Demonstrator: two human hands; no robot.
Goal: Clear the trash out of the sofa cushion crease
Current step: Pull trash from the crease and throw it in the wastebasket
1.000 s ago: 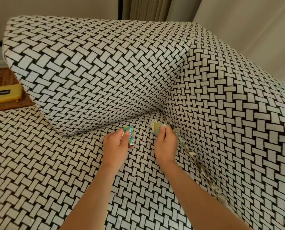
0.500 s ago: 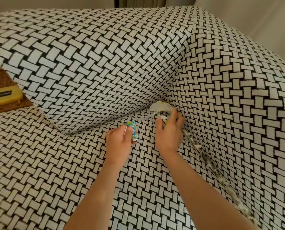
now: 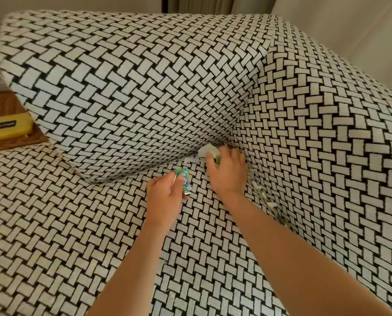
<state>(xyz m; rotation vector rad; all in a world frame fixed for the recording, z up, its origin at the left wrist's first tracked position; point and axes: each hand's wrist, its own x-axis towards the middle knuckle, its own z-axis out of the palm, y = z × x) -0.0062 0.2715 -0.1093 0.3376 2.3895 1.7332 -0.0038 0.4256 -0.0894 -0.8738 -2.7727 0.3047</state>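
Left hand gripping blue-green wrapper between thumb and curled fingers, over sofa seat. Right hand curling fingers round crumpled white paper in crease corner, where back cushion is meeting armrest. More paper scraps lying along crease beside right wrist. Yellow box sitting on wicker surface, far left.

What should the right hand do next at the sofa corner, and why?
Probably lift the right hand up and away, drawing the white crumpled paper out of the corner. Its fingers appear curled round that paper, which sits where the creases meet. The left hand holds a colourful wrapper, and more scraps line the crease beside the right wrist.
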